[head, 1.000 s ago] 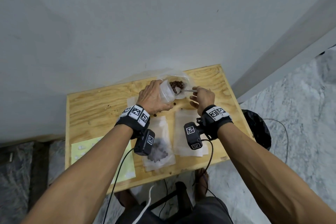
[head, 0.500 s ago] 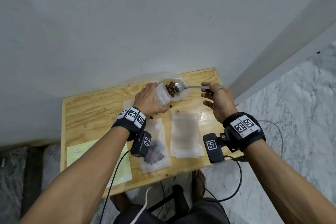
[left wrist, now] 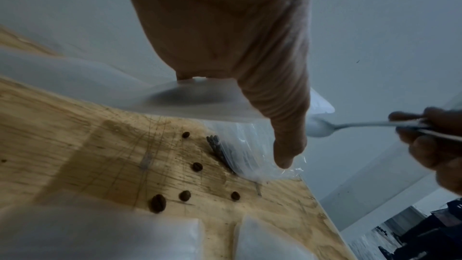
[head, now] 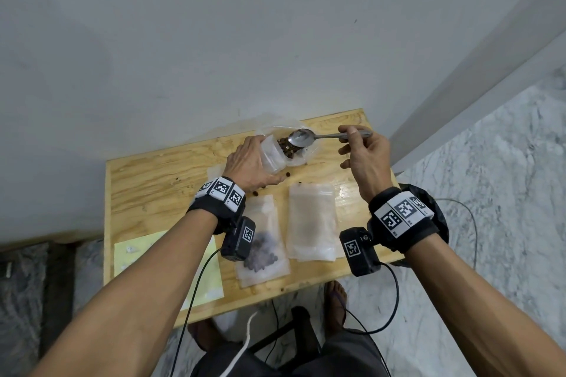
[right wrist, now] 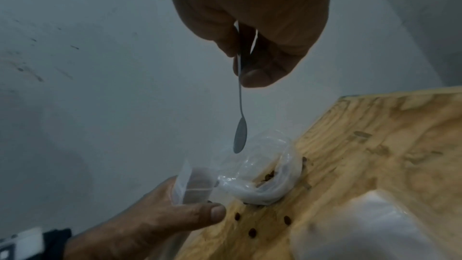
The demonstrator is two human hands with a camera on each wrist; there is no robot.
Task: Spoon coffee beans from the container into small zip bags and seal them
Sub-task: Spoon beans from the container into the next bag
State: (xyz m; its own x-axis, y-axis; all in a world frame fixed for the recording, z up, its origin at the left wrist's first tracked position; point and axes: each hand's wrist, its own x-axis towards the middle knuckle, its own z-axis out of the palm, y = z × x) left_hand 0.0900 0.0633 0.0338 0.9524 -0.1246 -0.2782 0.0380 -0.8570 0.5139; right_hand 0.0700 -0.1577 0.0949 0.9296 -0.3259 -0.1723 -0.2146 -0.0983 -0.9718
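Observation:
At the back of the wooden table [head: 147,193], my left hand [head: 252,162] grips a small frosted zip bag [head: 271,156], its mouth turned toward the clear bean container [head: 295,150]. Dark coffee beans [head: 286,147] show inside the container. My right hand [head: 356,144] pinches the handle of a metal spoon [head: 301,137]. The spoon's bowl looks empty and hangs just above the container. In the right wrist view the spoon [right wrist: 240,139] points down over the container [right wrist: 265,175], with the zip bag [right wrist: 190,183] to its left. In the left wrist view my thumb [left wrist: 287,135] lies along the zip bag [left wrist: 200,102].
A filled zip bag [head: 263,254] and a stack of empty zip bags [head: 311,220] lie on the near half of the table. Several loose beans [left wrist: 197,166] are scattered by my left hand. A pale green sheet [head: 159,266] covers the near left corner. The wall stands right behind.
My right hand has drawn the spoon up out of the container and moved to the right. The spoon's bowl now shows bare metal. My left hand still holds the zip bag.

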